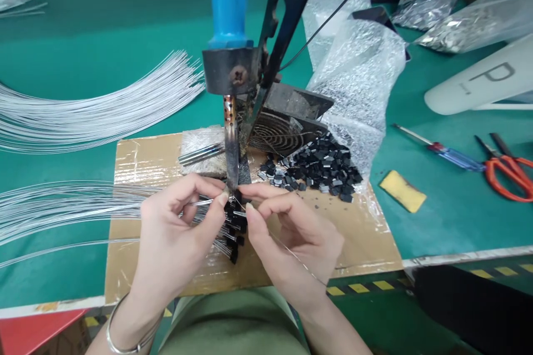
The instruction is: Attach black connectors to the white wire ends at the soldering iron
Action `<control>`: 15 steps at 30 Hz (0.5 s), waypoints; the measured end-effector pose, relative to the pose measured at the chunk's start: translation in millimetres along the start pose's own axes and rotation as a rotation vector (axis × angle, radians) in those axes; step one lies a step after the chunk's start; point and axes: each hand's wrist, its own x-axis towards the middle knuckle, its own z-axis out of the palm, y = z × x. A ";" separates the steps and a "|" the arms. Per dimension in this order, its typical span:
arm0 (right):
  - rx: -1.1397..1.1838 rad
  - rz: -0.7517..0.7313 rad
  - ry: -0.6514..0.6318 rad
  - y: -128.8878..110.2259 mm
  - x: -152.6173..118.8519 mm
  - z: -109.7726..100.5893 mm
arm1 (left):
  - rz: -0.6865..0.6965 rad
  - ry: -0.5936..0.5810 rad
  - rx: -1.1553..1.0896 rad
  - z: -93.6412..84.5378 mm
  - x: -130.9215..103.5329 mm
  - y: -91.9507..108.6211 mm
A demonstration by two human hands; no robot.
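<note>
Under the tip of a blue-handled soldering iron (231,16), fixed upright in a black stand, my two hands meet. My left hand (183,227) pinches the end of a thin white wire between thumb and index finger. My right hand (291,233) is closed just beside it, pinching a thin solder wire (295,258) that trails across the palm to the wrist. What lies right between the fingertips is too small to make out. Below them, several wires with black ends (234,241) lie on the cardboard (358,238).
A bundle of white wires (104,119) lies at the left. Small black pieces (322,166) are piled before a round grille (275,132). At the right are a yellow sponge (402,191), a screwdriver (456,156), red-handled scissors (508,177) and a white cup (478,80).
</note>
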 end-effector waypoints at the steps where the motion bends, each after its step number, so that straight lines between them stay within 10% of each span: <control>1: 0.005 0.005 0.000 0.0 -0.2 0.1 | 0.007 0.002 0.003 0.0 0.4 0.0; 15: 0.010 -0.061 0.019 1.6 -1.0 2.3 | 0.030 -0.003 0.021 -2.8 -1.3 -2.6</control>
